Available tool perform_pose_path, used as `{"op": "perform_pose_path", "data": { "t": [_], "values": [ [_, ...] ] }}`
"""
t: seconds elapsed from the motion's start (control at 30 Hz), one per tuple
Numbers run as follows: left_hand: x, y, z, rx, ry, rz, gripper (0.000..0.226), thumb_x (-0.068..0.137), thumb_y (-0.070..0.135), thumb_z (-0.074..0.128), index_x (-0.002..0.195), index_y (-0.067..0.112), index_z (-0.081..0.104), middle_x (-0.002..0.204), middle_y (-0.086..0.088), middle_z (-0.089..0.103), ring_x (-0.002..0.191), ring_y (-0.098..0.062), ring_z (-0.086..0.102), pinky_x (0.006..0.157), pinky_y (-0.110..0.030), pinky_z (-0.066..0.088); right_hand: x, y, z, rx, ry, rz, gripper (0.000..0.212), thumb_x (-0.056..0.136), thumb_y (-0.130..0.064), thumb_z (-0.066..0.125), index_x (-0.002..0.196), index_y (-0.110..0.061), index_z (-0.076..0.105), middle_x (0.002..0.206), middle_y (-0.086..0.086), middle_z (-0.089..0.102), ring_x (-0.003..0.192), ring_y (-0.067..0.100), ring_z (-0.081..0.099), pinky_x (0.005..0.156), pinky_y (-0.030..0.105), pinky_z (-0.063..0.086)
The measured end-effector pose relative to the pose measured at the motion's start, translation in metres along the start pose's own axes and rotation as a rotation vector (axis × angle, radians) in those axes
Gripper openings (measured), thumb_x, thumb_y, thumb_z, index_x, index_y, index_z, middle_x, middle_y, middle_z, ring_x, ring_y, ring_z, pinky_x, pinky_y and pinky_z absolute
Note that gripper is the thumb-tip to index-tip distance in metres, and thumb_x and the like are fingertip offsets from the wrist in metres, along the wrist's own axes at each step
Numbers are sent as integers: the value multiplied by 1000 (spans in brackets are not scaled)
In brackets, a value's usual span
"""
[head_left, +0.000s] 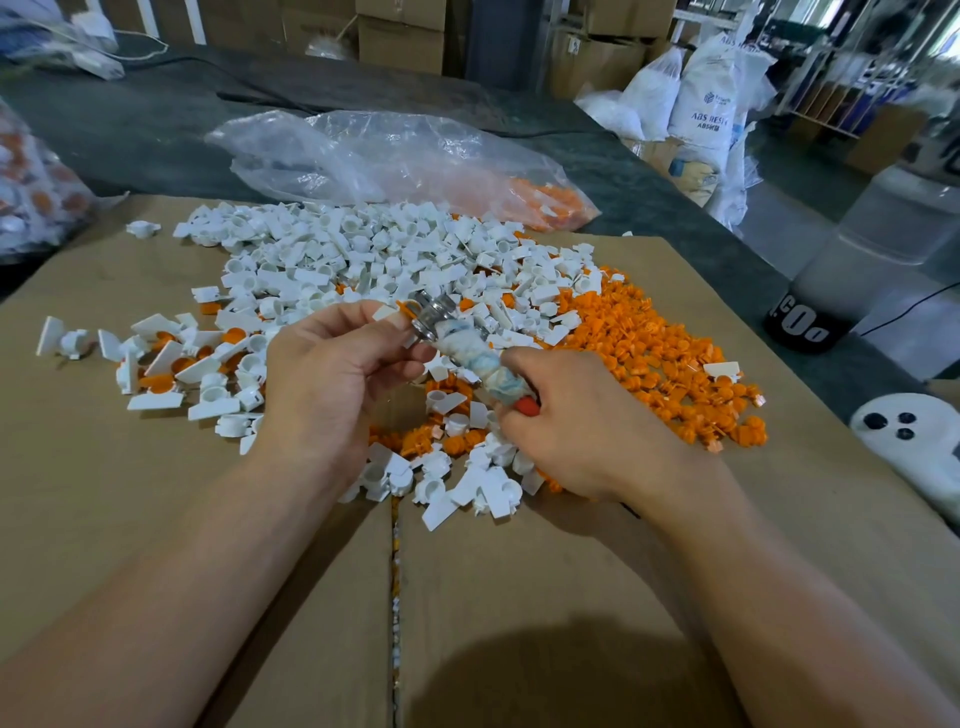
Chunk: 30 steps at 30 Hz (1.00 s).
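A hand tool (470, 353) with a metal round head, a cloth-wrapped shaft and an orange handle end is held above the cardboard. My right hand (582, 421) grips its handle. My left hand (332, 364) pinches a small part against the metal head; the part itself is mostly hidden by my fingers. Beneath and behind lies a heap of white plastic pieces (363, 249). To the right spreads a pile of orange plastic caps (660, 364). Some joined white-and-orange pieces (171, 364) lie at the left.
All this rests on a flattened cardboard box (156, 519) with a centre seam. A clear plastic bag (395, 156) with orange caps lies behind. A white device (914, 441) sits at the right edge, a translucent container (857, 270) beyond it. White sacks and cartons stand farther back.
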<state>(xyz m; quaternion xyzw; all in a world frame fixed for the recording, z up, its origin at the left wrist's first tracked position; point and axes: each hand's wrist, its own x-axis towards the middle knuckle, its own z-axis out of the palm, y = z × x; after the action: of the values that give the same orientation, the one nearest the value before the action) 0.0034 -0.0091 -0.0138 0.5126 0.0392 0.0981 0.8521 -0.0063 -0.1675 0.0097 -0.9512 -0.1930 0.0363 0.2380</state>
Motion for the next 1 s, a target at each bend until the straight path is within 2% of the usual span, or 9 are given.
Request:
{"op": "perform_pose_path", "data": {
  "t": [0.4, 0.63, 0.9, 1.0],
  "values": [
    [2, 0, 0, 30, 27, -13, 18, 82, -8, 56, 70, 5, 57, 52, -1, 64, 49, -13, 63, 46, -17, 49, 3, 0, 3, -52, 5, 5, 34, 86, -15, 50, 63, -27, 30, 64, -6, 38, 57, 9, 35, 49, 29, 24],
    [2, 1, -1, 30, 42, -22, 23, 80, -12, 54, 67, 6, 57, 51, -2, 62, 49, -14, 62, 45, -17, 48, 5, 0, 6, -65, 18, 2, 21, 85, -17, 51, 72, -26, 37, 66, -7, 41, 60, 9, 39, 50, 29, 28],
    [1, 3, 1, 5, 62, -57, 22, 81, -11, 55, 67, 6, 55, 50, -2, 62, 46, -12, 60, 44, -16, 48, 7, 4, 10, -74, 57, -11, 31, 85, -20, 52, 64, -27, 30, 61, -5, 38, 55, 9, 35, 48, 28, 22],
    [3, 6, 0, 21, 97, -57, 19, 79, -9, 59, 69, 6, 55, 50, -1, 62, 46, -12, 61, 42, -16, 47, 9, 9, 6, -70, 111, -4, 22, 85, -31, 57, 70, -25, 42, 63, -5, 46, 57, 10, 42, 47, 29, 29]
  ]
}}
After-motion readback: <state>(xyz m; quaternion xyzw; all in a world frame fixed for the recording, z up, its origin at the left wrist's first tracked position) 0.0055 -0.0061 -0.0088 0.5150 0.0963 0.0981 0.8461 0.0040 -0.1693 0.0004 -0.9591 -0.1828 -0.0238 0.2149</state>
